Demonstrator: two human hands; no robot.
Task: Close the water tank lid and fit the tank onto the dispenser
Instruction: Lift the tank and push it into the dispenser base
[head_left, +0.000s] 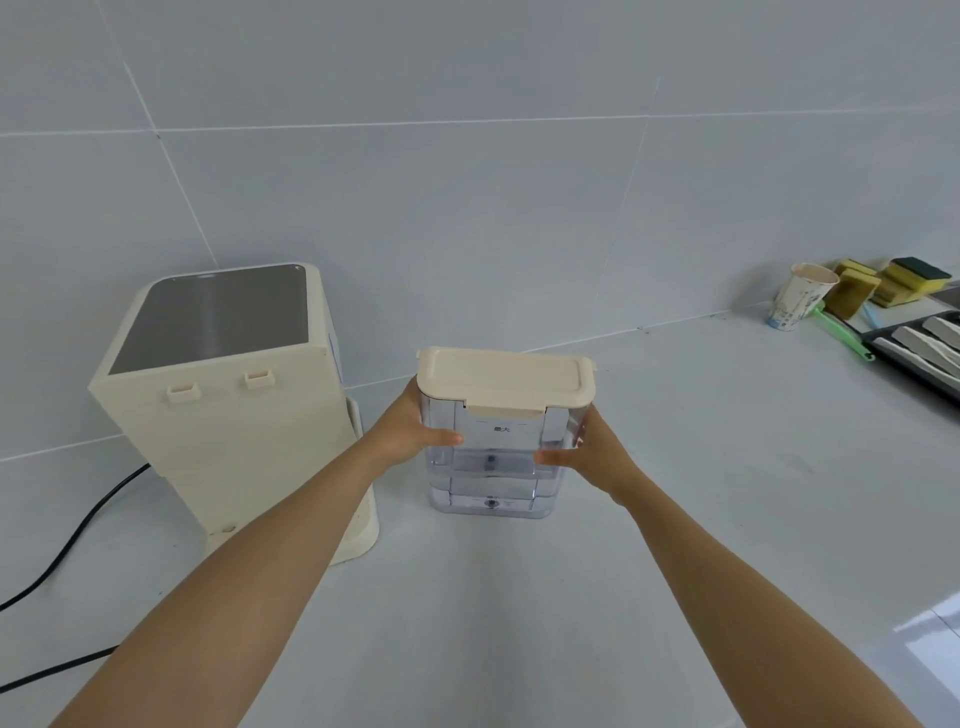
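A clear plastic water tank (493, 467) stands upright at the middle of the white counter, its cream lid (506, 376) lying flat and closed on top. My left hand (410, 431) grips the tank's left side, thumb across the front. My right hand (587, 457) grips its right side the same way. To the left stands the cream water dispenser (228, 410) with a grey metallic top, its back face with two small hooks turned toward me, its base (358, 530) jutting out at the lower right.
A black power cord (67, 551) runs from the dispenser across the counter to the left edge. At the far right stand a paper cup (800, 301), yellow sponges (883, 286), a green-handled brush (841, 332) and a dark tray (924, 348). A tiled wall rises behind.
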